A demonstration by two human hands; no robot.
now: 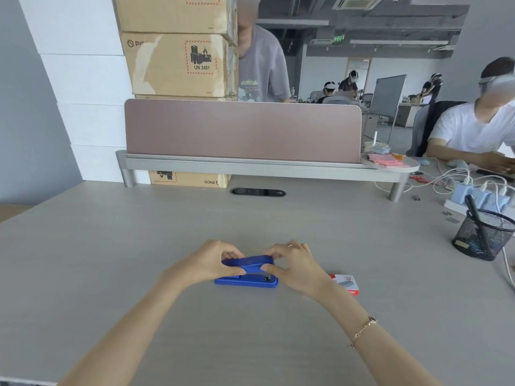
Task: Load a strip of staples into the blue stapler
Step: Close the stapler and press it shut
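The blue stapler [249, 270] rests on the grey desk [139, 260], lying left to right in front of me. My left hand [207, 261] pinches the left end of its top arm between thumb and fingers. My right hand [296, 264] holds the right end of that arm the same way. The arm is tilted slightly up above the base. A small red and white staple box [345, 284] lies on the desk just right of my right wrist, partly hidden by it. No loose staple strip shows.
A black mesh pen cup [483, 236] stands at the right edge, with a power strip and white cables [473, 196] behind it. A pink divider panel [242, 130] on a grey shelf bounds the back. Cardboard boxes [175, 59] are stacked behind. A person sits at the far right.
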